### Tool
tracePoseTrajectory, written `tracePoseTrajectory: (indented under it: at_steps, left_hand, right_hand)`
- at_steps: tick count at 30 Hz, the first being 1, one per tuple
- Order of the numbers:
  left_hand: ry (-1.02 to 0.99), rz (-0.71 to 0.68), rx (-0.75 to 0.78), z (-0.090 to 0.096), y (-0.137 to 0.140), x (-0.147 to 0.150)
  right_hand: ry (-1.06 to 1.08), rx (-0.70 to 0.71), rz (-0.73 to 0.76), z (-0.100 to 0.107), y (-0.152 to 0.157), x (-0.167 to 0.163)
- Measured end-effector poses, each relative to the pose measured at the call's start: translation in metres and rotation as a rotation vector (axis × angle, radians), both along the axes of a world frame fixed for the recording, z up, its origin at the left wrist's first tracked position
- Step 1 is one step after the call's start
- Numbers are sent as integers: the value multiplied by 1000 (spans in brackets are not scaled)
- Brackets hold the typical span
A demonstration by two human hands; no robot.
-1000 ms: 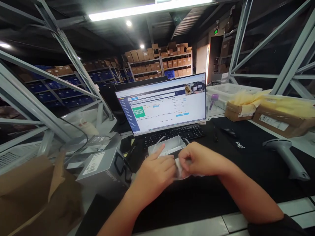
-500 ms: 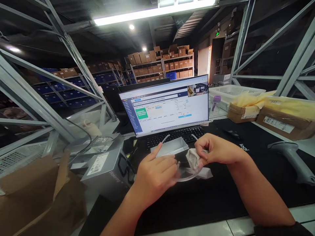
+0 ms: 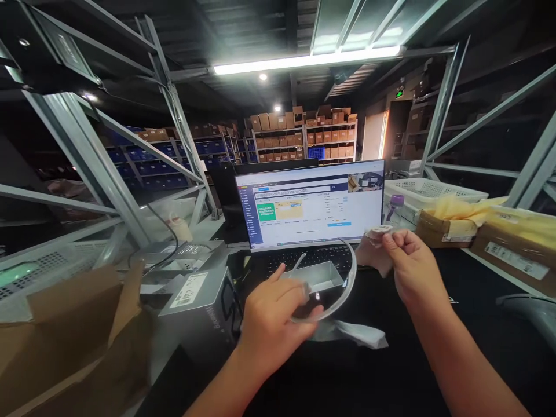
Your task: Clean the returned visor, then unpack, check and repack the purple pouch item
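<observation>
My left hand point(image 3: 275, 324) grips a pair of clear-framed glasses point(image 3: 350, 278) by the near side, thumb below and fingers above. One curved temple rises on the right, and the tip of the other shows past my fingers; the lenses look dark and are partly covered by the hand. My right hand point(image 3: 414, 260) pinches a crumpled pale cloth point(image 3: 374, 252) between thumb and fingers, apart from the glasses. Behind the glasses lies an open grey box tray point(image 3: 324, 278). A crumpled white wrapper point(image 3: 362, 335) rests on the black mat beneath them.
A monitor point(image 3: 313, 211) stands behind a black keyboard point(image 3: 273, 259). At left are a grey product box point(image 3: 195, 313) and an open cardboard box point(image 3: 73, 313). Cardboard boxes with yellow packaging point(image 3: 516, 243) and a scanner point(image 3: 530, 313) sit at right.
My right hand has moved the cloth away from the glasses, up and to the right. The glasses have turned in my left hand. The view has tilted upward and shifted left.
</observation>
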State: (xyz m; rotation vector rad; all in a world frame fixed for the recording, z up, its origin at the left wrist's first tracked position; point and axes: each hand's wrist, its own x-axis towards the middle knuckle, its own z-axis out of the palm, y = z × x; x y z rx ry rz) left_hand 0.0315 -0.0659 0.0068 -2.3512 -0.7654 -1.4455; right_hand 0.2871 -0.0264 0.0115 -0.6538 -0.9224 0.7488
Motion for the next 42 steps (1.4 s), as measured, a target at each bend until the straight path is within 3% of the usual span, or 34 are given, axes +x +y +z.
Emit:
tracePoseTrajectory:
  at_steps: [4, 9, 11, 18, 23, 29, 33, 36, 38, 42]
  left_hand:
    - [-145, 102, -55, -8, 3, 5]
    - [-178, 271, -31, -17, 9, 11]
    - [-160, 311, 0, -20, 8, 14]
    - [-123, 328, -58, -24, 7, 19]
    - [-170, 272, -158, -24, 9, 17]
    - [-237, 220, -317, -26, 12, 16]
    - [-257, 213, -347, -24, 12, 15]
    - [-260, 223, -346, -23, 12, 14]
    - [-268, 222, -341, -22, 12, 15]
    - [-242, 242, -355, -23, 13, 18]
  right_hand:
    - [137, -30, 88, -12, -6, -38]
    - [143, -150, 448, -28, -34, -86]
    - [89, -151, 521, -31, -41, -95]
    - [-263, -119, 400, -26, -41, -83]
    - [-149, -166, 432, -18, -38, -66]
    - [-191, -142, 439, -16, -24, -52]
    - [-194, -137, 424, -15, -17, -48]
    - [-204, -175, 508, -14, -18, -46]
    - [-141, -203, 588, -13, -20, -48]
    - [103, -244, 612, -13, -27, -61]
